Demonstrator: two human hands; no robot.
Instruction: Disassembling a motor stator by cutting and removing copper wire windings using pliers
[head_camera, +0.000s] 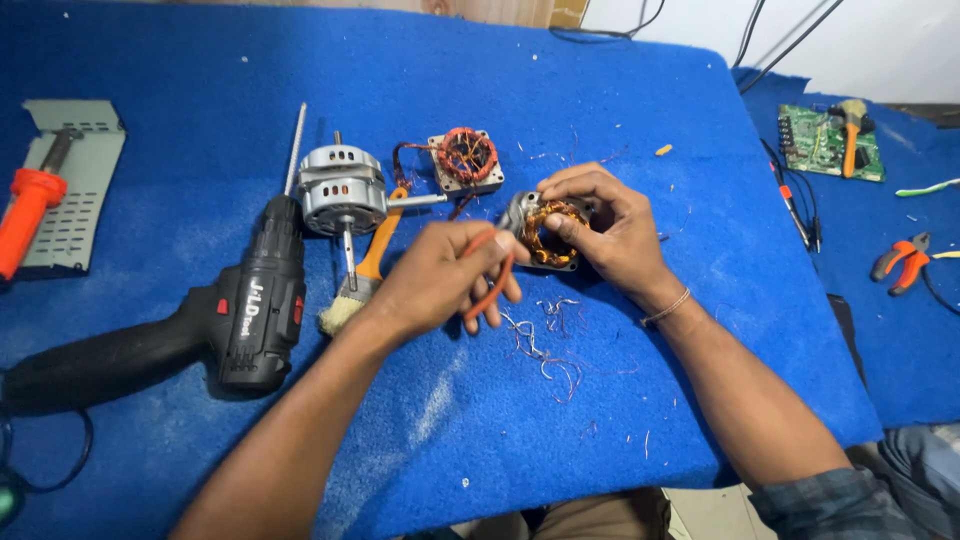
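My right hand (605, 225) grips a small motor stator (548, 232) with copper windings, held just above the blue cloth (560, 90). My left hand (440, 280) is closed on an orange-handled hand tool (490, 285), probably cutters, whose tip meets the stator's left side. Loose bits of cut wire (545, 350) lie on the cloth below my hands.
A second wound stator (466, 158) lies behind my hands, next to a silver fan motor (342, 190) with a shaft. A black cordless drill (240, 310), a brush (360, 275), an orange screwdriver (28, 210) on a grey grille, a circuit board (815, 140) and orange pliers (900, 262) lie around.
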